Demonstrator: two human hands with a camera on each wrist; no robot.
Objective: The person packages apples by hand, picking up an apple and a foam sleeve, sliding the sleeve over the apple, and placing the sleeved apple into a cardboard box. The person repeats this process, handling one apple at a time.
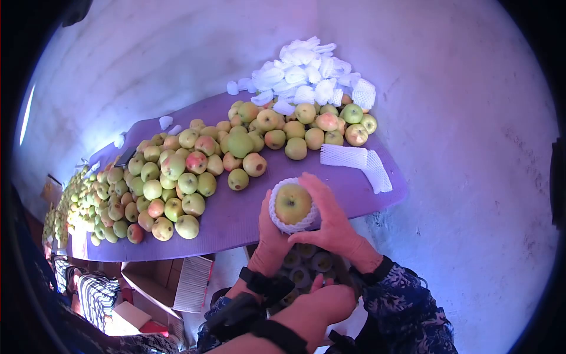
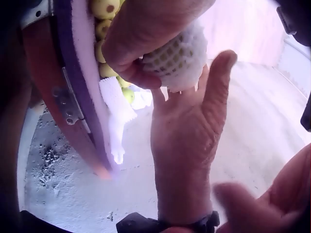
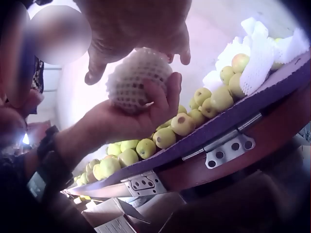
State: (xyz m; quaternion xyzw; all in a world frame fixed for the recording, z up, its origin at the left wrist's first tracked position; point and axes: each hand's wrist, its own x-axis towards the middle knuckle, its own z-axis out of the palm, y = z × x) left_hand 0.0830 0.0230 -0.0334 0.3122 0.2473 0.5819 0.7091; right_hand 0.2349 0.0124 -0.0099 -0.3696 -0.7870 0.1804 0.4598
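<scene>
A yellow-green apple (image 1: 293, 202) sits in a white foam net (image 1: 277, 219), one end of the fruit uncovered toward the head camera. My left hand (image 1: 270, 239) grips the netted apple from the left, its fingers curled on the net in the right wrist view. On the other side is my right hand (image 1: 337, 229), fingertips at the net's upper rim and thumb stretched out by the lower rim. In the left wrist view my right palm shows fairly flat, fingers partly hidden behind the net. Below, another person's hand (image 1: 324, 304) reaches over a box of netted apples (image 1: 300, 276).
Loose apples (image 1: 188, 160) are heaped along the purple-covered table (image 1: 236, 221). Foam nets (image 1: 303, 71) pile up at the back, and two flattened nets (image 1: 354, 160) lie near the right edge. An open cardboard box (image 1: 165, 280) stands below the table, front left.
</scene>
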